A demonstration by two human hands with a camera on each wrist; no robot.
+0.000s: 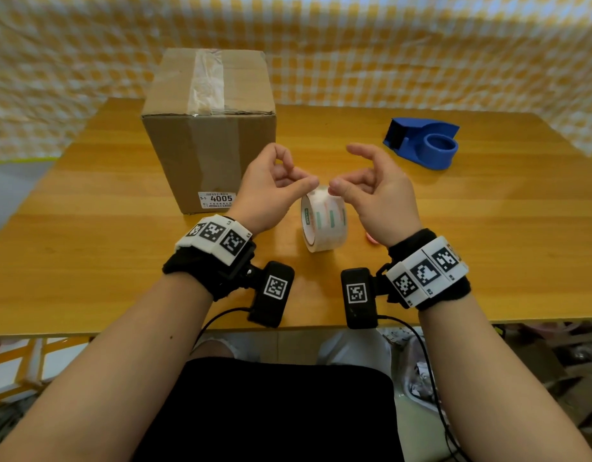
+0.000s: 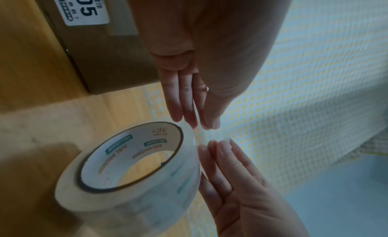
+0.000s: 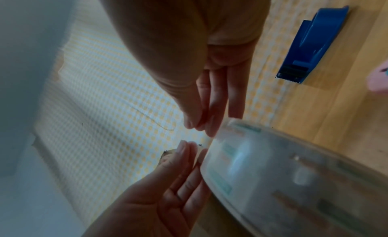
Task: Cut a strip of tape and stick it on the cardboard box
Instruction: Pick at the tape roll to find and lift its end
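Note:
A clear tape roll stands on its edge on the wooden table, in the middle. Both hands hover over its top. My left hand reaches in from the left with its thumb tip on the roll's upper rim and its fingers loosely bent. My right hand mirrors it from the right, thumb tip on the rim. Neither hand wraps round the roll. No loose tape end shows. The cardboard box, with old tape on top, stands just behind my left hand.
A blue tape dispenser lies at the back right of the table, toothed edge outward. A small pink object peeks out beside my right wrist. Yellow checked cloth hangs behind the table.

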